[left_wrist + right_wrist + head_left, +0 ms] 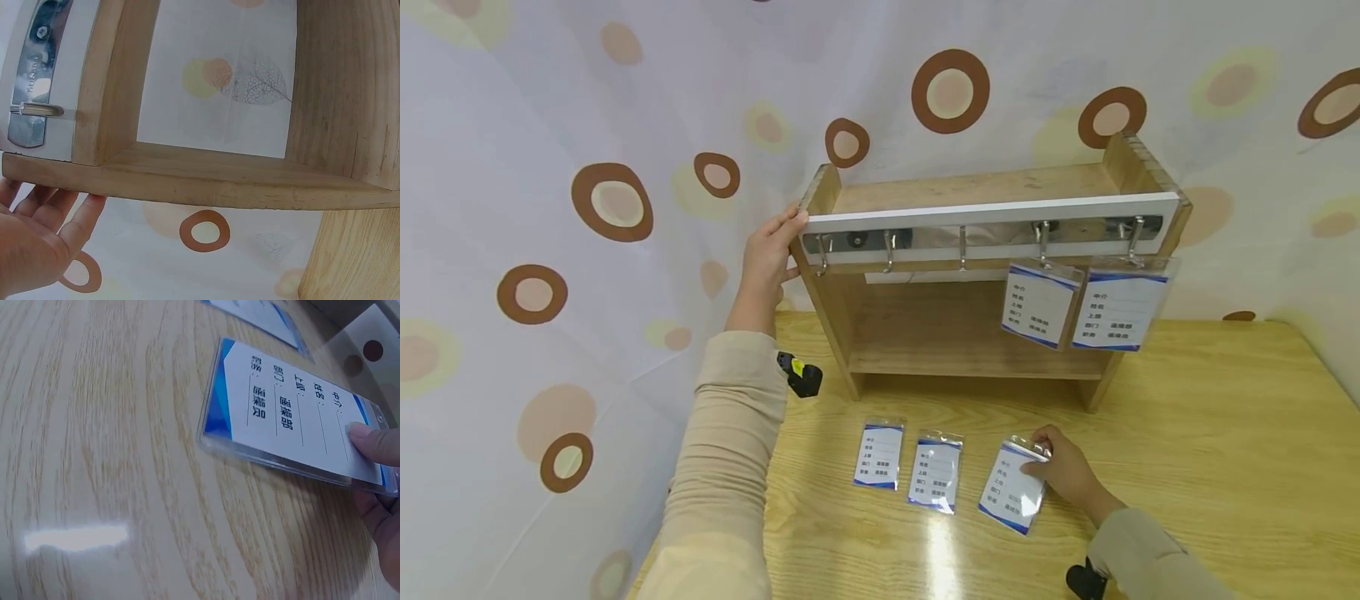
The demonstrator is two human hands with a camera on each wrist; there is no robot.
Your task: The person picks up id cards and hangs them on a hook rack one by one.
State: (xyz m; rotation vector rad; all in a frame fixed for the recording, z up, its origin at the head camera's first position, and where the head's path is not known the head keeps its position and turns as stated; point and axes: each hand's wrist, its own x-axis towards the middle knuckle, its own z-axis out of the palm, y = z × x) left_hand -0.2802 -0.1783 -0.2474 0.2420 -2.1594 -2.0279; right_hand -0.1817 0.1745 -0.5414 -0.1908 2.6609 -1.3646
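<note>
My right hand pinches a badge in a clear sleeve by its top right edge, thumb on the face and fingers beneath. In the right wrist view that badge is tilted close over the table. My left hand rests with its fingers against the upper left side of a wooden shelf; in the left wrist view the fingertips touch its side board. Two more badges, a left one and a middle one, lie on the table. Two others, one badge and another, hang from the right hooks.
A metal strip with several hooks runs along the shelf's white front rail. The shelf stands on a wood-grain table before a patterned wall covering. A black and yellow device shows beside the left sleeve.
</note>
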